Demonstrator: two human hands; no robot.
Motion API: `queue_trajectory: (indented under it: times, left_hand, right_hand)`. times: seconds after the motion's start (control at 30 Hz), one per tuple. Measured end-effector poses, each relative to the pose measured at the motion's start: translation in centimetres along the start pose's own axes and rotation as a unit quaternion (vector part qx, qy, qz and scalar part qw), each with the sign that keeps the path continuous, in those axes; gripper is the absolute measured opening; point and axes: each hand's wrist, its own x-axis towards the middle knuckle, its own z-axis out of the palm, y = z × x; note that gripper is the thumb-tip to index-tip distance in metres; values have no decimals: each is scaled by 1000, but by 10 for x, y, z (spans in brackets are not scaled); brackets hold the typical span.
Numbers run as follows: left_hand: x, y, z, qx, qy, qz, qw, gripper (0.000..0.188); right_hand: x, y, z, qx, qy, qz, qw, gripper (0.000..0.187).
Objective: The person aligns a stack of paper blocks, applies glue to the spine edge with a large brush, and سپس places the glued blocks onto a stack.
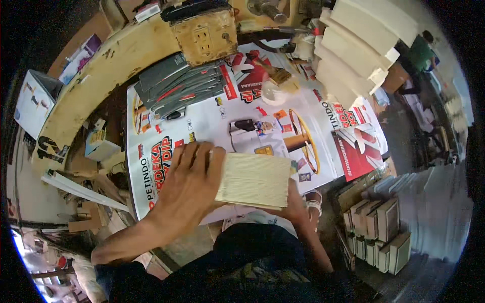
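Cream paper stack (255,179) over the near part of the poster sheet (202,110). You curl your left hand (189,177) round its left end; right hand (297,202) at its right side, fingers hidden, grip unclear. Edges look mostly aligned; grey cards (179,83), far left, seemingly unused.

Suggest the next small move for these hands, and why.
Probably a gentle inward press to square the cream stack: its lower edge looks slightly uneven, and the left hand is at its left side, with the right hand, partly hidden, at its right.
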Motion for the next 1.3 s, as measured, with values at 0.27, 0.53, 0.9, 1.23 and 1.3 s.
queue_trajectory:
  times: [0.27, 0.53, 0.9, 1.23, 1.3]
  left_hand:
    - [-8, 3, -36, 2, 31, 37, 999, 75]
    - [-10, -13, 5, -64, 26, -16, 997, 79]
    - [-79, -54, 152, -163, 142, -86, 973, 98]
    - [-73, -34, 198, -481, -23, -310, 820, 85]
    - [-67, -30, 185, -431, -41, -297, 851, 80]
  right_hand:
    - [-17, 53, 39, 325, 15, 162, 931, 93]
    - [-5, 14, 12, -136, -8, -27, 990, 97]
    - [28, -111, -96, 37, 105, -82, 990, 77]
    - [28, -44, -70, 73, 18, 5, 997, 115]
    - [26, -25, -62, 39, -33, -38, 998, 115]
